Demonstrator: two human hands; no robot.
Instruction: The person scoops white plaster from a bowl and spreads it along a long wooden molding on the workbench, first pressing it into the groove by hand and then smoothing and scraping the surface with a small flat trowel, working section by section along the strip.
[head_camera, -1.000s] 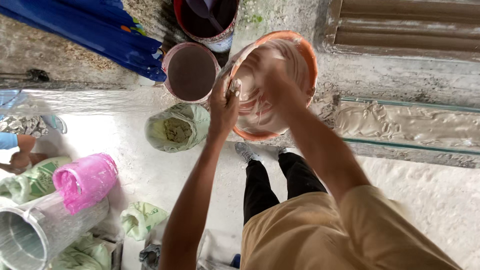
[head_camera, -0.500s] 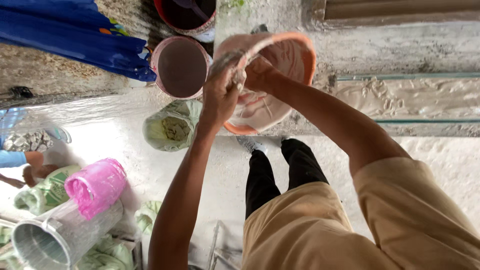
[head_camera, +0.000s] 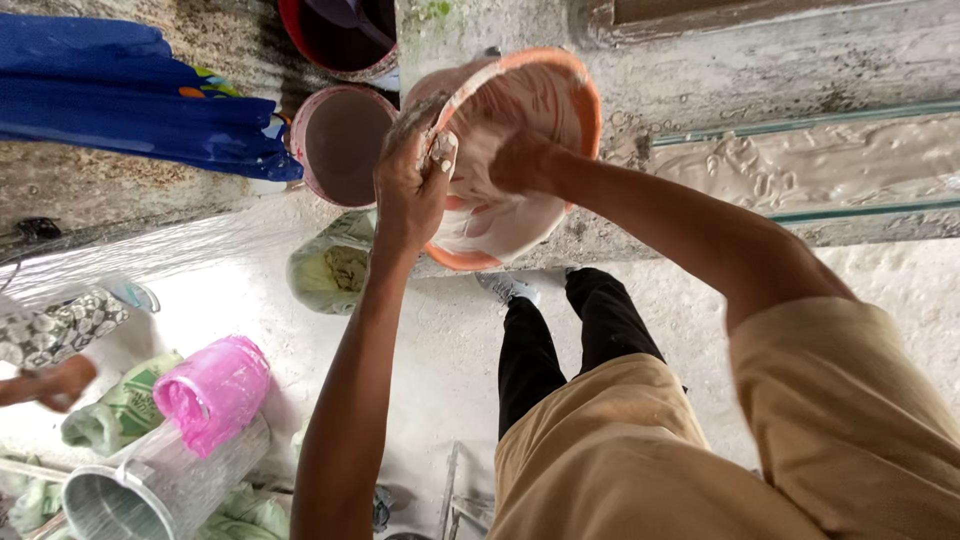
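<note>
Left hand (head_camera: 408, 185) grips orange bucket (head_camera: 585, 100); right hand (head_camera: 520, 162) inside.

Left hand (head_camera: 408, 190) grips orange bucket (head_camera: 585, 100) rim (tilted); right hand (head_camera: 515, 162) inside.

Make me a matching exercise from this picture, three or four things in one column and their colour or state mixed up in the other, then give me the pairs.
1. bucket in the hands
2. left hand
3. right hand
4. jug at lower left

A. pink
B. grips the rim
C. orange, smeared with pale paste
D. reaches inside

Pairs: 1-C, 2-B, 3-D, 4-A
</note>
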